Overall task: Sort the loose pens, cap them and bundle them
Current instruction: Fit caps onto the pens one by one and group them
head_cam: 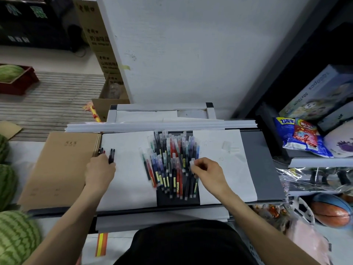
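Closest in, below both forearms: dark clothing [183,243]. Outside the left forearm, striped green watermelons [17,238]; outside the right forearm, a basketball [331,212].

Further out, under both wrists: a grey desk [267,169], with a white sheet [128,184] beneath the left hand and a second white sheet [227,150] beneath and beyond the right hand. Just left of the left hand, a brown exercise book [61,165], lying flat.

Left hand [100,170] palm down, fingers curled round a few dark pens [111,156], their ends poking out past the knuckles, away from the body. Right hand [207,172] with thumb and fingers pinched on a small clear cap [192,162], right at the heap's right-hand edge.

Between the two hands, nearer the right one: the pile of loose pens [172,163], red, blue, green and black, mostly lengthwise away from the body, overlapping, on the bare dark strip between the two sheets.

Beyond both hands: a stack of long white strips [162,125] laid crosswise along the desk's far edge. Past the right hand and to its right, snack bags [298,138] and a puzzle box [321,92]. Past the left hand, a red crate [21,83] with another watermelon in it, and cardboard boxes [97,39] beside a white wall [191,44].
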Motion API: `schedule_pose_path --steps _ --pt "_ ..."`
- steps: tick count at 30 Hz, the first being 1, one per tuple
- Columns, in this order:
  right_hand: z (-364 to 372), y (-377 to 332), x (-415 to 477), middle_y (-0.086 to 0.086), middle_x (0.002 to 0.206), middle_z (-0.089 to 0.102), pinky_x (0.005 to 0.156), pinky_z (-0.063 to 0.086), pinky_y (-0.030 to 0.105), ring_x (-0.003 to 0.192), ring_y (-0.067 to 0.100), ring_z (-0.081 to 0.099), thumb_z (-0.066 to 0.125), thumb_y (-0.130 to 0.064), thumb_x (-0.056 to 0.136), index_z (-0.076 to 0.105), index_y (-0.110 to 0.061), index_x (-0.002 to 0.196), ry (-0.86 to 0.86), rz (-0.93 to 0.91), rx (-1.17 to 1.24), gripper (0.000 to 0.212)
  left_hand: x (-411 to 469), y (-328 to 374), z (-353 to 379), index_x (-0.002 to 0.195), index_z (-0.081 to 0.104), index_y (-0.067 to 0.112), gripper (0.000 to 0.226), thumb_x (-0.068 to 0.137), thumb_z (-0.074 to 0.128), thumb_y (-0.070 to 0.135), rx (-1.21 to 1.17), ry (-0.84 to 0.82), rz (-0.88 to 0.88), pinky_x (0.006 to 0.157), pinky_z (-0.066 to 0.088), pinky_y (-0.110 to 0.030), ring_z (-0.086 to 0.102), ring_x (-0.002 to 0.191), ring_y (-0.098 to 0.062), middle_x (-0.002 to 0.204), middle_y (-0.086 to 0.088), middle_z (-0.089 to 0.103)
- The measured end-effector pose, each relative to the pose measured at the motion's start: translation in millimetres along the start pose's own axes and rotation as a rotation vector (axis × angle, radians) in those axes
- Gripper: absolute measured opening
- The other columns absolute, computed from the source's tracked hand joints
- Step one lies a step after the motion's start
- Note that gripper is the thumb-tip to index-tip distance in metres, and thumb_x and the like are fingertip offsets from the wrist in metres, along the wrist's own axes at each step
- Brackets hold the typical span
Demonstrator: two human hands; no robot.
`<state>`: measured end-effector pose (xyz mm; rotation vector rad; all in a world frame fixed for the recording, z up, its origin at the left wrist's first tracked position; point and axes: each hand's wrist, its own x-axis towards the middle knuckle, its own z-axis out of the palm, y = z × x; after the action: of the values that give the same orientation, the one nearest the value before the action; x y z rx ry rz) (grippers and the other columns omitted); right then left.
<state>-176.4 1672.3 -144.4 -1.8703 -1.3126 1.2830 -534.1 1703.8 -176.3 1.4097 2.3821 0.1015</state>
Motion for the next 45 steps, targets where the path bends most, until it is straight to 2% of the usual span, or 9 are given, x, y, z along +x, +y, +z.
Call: schedule_pose_path --steps 5,12,15,20,24,28,32,40,45 --pt "-4.7 -13.3 -9.0 0.02 0.091 0.076 0.081 0.056 0.038 0.079 0.027 0.071 0.075 -0.004 0.092 0.073 -0.007 0.112 -0.121 0.129 0.492 0.02 5.4 -6.7 -6.5 0.073 0.067 0.006 0.026 0.09 0.074 0.024 -0.064 -0.028 -0.055 0.07 0.058 -0.042 0.065 0.072 -0.037 0.075 -0.015 0.067" --pt "-12.8 -36.3 -16.5 0.015 0.088 0.07 0.075 0.059 0.028 0.08 0.025 0.071 0.068 -0.009 0.098 0.073 -0.005 0.118 -0.162 0.163 0.794 0.021 -15.8 20.3 -21.7 0.091 0.071 0.014 0.012 0.095 0.065 0.024 -0.143 0.016 0.099 0.069 0.05 -0.035 0.064 0.076 -0.031 0.083 -0.008 0.07" --pt "-9.2 -46.9 -17.9 0.014 0.084 0.069 0.075 0.059 0.026 0.079 0.022 0.069 0.066 -0.01 0.099 0.07 0.0 0.115 -0.13 0.14 0.836 0.019 -52.7 56.1 -18.1 0.1 0.066 0.024 0.007 0.103 0.059 0.025 -0.389 -0.158 0.272 0.061 0.048 -0.03 0.068 0.068 -0.016 0.086 0.002 0.073" --pt "-1.4 -64.5 -19.1 0.005 0.094 0.078 0.082 0.06 0.026 0.087 0.018 0.073 0.062 -0.005 0.101 0.072 0.003 0.086 -0.098 0.125 0.903 0.02 -111.4 99.4 -10.4 0.102 0.063 0.036 0.011 0.106 0.054 0.034 -0.687 -0.331 0.477 0.049 0.041 -0.022 0.051 0.051 -0.005 0.071 -0.003 0.063" --pt "-5.7 -77.1 -24.1 0.017 0.112 0.077 0.078 0.063 0.03 0.104 0.029 0.076 0.057 -0.012 0.105 0.069 0.001 0.098 -0.193 0.162 1.057 0.019 -133.0 120.0 -17.2 0.103 0.066 0.035 0.026 0.099 0.05 0.055 -0.757 -0.297 0.573 0.054 0.039 -0.022 0.047 0.053 -0.007 0.065 0.002 0.057" --pt "-12.1 -83.1 -29.2 0.019 0.122 0.074 0.076 0.063 0.031 0.112 0.034 0.073 0.055 -0.02 0.106 0.066 0.002 0.108 -0.248 0.164 1.12 0.024 -140.0 125.5 -24.9 0.107 0.067 0.033 0.036 0.097 0.046 0.06 -0.798 -0.268 0.606 0.06 0.04 -0.033 0.051 0.064 -0.023 0.073 -0.006 0.059" --pt "-19.1 -88.2 -34.0 0.017 0.122 0.075 0.074 0.063 0.032 0.113 0.035 0.073 0.058 -0.026 0.103 0.067 -0.002 0.111 -0.238 0.151 1.119 0.027 -141.1 124.2 -29.5 0.108 0.066 0.035 0.035 0.099 0.045 0.061 -0.736 -0.241 0.646 0.059 0.039 -0.033 0.048 0.058 -0.01 0.069 0.0 0.056" --pt "-23.1 -95.7 -41.6 0.017 0.118 0.075 0.081 0.063 0.032 0.114 0.033 0.073 0.061 -0.025 0.099 0.07 -0.006 0.11 -0.247 0.036 1.01 0.024 -143.9 125.0 -38.5 0.106 0.064 0.039 0.033 0.098 0.043 0.062 -0.695 -0.204 0.651 0.06 0.046 -0.041 0.051 0.057 -0.014 0.065 0.002 0.055" --pt "-13.5 -91.6 -46.0 0.025 0.108 0.076 0.084 0.061 0.031 0.106 0.035 0.075 0.057 -0.008 0.104 0.075 -0.006 0.1 -0.171 -0.143 0.875 0.019 -144.5 129.3 -38.4 0.096 0.065 0.043 0.016 0.107 0.053 0.041 -0.657 -0.184 0.638 0.056 0.037 -0.021 0.052 0.06 -0.012 0.067 0.014 0.058"
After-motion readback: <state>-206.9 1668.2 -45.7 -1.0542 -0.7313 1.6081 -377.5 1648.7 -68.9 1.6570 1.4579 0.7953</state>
